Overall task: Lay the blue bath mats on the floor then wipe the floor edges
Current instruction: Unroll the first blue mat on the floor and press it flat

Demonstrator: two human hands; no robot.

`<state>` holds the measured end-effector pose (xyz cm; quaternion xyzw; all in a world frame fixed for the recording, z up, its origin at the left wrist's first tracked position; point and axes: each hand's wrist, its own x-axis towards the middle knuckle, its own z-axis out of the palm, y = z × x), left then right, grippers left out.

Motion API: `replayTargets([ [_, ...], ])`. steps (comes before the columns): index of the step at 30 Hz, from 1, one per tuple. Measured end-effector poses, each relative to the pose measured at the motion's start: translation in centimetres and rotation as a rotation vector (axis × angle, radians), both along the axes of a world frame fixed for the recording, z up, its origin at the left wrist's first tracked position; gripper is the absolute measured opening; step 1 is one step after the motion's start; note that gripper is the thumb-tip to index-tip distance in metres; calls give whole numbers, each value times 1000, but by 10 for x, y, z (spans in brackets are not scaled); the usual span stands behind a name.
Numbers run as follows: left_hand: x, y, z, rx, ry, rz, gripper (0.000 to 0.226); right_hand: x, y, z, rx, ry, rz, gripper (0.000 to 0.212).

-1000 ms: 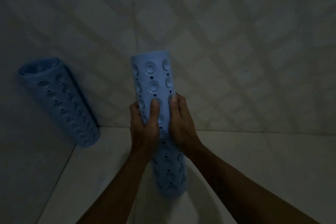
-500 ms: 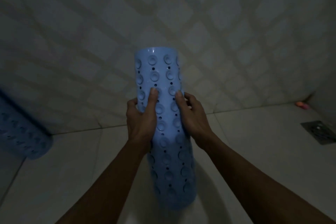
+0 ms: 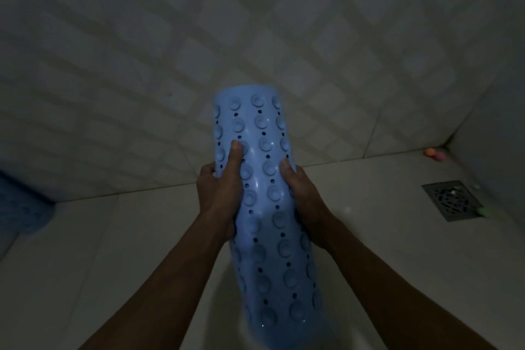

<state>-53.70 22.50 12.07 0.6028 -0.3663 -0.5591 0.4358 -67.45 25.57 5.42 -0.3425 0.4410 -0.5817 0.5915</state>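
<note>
A rolled blue bath mat [image 3: 264, 207] with suction cups and small holes stands nearly upright in the middle of the view, above the pale tiled floor [image 3: 99, 250]. My left hand [image 3: 220, 193] grips its left side with the thumb pressed on the front. My right hand [image 3: 302, 196] grips its right side. A second rolled blue mat [image 3: 20, 204] leans at the far left edge, mostly cut off by the frame.
A tiled wall [image 3: 255, 37] rises straight ahead and meets a side wall at the right corner. A square metal floor drain [image 3: 451, 200] sits at the right. Small pink and orange objects [image 3: 434, 154] lie in the far right corner.
The view has swung right: the second mat slid toward the left edge and the drain came further in. The held mat now sits lower in the frame; both hands keep their grip.
</note>
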Motion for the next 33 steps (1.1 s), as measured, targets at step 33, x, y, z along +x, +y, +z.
replayTargets([
  [33,-91,54,-108,169,150,-427,66,-93,74,-71,250,169,-198,68],
])
